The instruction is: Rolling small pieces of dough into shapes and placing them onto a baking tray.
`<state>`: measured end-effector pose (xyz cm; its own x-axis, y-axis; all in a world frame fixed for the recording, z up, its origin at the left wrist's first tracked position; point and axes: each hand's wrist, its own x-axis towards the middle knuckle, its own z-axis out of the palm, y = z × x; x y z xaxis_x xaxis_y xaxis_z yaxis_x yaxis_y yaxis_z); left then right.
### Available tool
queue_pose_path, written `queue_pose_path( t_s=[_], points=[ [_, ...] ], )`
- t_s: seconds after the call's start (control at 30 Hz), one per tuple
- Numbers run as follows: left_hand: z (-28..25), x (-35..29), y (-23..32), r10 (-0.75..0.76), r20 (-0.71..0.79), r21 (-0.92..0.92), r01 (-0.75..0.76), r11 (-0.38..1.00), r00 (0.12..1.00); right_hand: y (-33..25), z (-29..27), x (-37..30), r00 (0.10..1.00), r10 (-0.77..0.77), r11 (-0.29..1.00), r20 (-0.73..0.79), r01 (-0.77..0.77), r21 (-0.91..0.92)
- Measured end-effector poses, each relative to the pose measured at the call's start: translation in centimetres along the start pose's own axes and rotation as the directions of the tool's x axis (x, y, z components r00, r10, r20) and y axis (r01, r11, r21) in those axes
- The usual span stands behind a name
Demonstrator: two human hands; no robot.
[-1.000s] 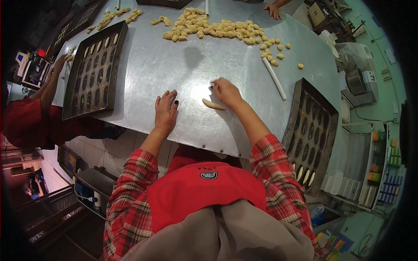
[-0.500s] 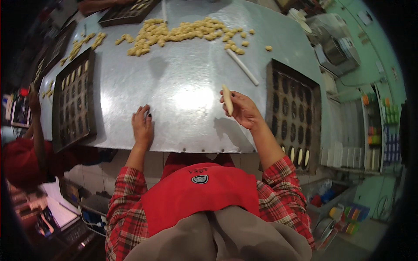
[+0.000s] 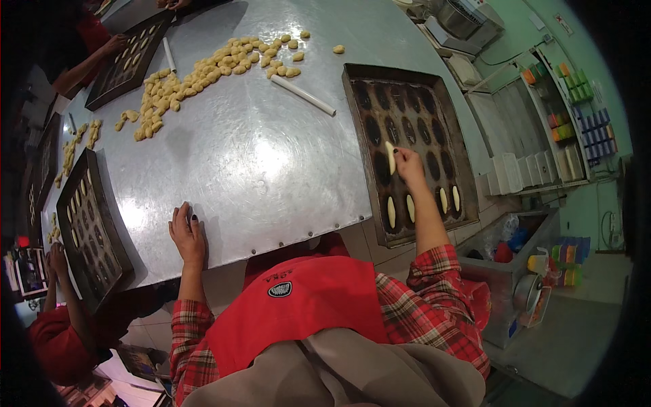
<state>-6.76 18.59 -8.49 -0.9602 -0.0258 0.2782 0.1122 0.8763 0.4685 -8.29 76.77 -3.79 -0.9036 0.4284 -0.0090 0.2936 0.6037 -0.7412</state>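
Note:
My right hand [image 3: 408,166] pinches a pale rolled dough stick [image 3: 390,157], holding it over the dark metal baking tray [image 3: 393,72] at the right side of the table. Oval hollows cover this tray, and several dough sticks [image 3: 391,212] lie in its near row. Whether the held stick touches the tray is hard to tell. Flat on the metal table [image 3: 271,197], near its front edge, rests my left hand [image 3: 187,236]; its fingers are apart and hold nothing. A white rolling rod [image 3: 303,95] lies just left of the tray's far end.
A long heap of dough balls [image 3: 227,60] spreads across the far table. At left stands another tray [image 3: 102,197] with dough sticks, near a co-worker's hands [image 3: 57,258]. A second co-worker's hand [image 3: 115,45] reaches to a far tray [image 3: 129,61]. Shelves [image 3: 569,129] line the right.
My view has turned to the right. My right hand has carried the dough stick from above the table to over the right tray. My left hand stays on the table.

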Motion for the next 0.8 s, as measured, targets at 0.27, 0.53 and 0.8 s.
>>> queue_pose_path(
  t_s=[0.27,0.53,0.8],
  points=[
    [0.0,-0.4,-0.8,0.003,-0.009,0.018,-0.003,1.0,1.0,-2.2,-0.1,-2.0,0.982,0.035,0.807,0.188,0.083,-0.585],
    [-0.2,-0.4,-0.4,-0.01,-0.003,0.02,0.01,1.0,1.0,-1.7,0.4,-4.0,0.974,-0.069,0.874,0.218,0.164,-0.458],
    [-0.1,-0.1,-0.5,0.0,0.003,0.025,0.0,1.0,1.0,-1.3,-0.5,-4.5,0.987,-0.121,0.949,0.101,0.145,-0.278]
  ],
)
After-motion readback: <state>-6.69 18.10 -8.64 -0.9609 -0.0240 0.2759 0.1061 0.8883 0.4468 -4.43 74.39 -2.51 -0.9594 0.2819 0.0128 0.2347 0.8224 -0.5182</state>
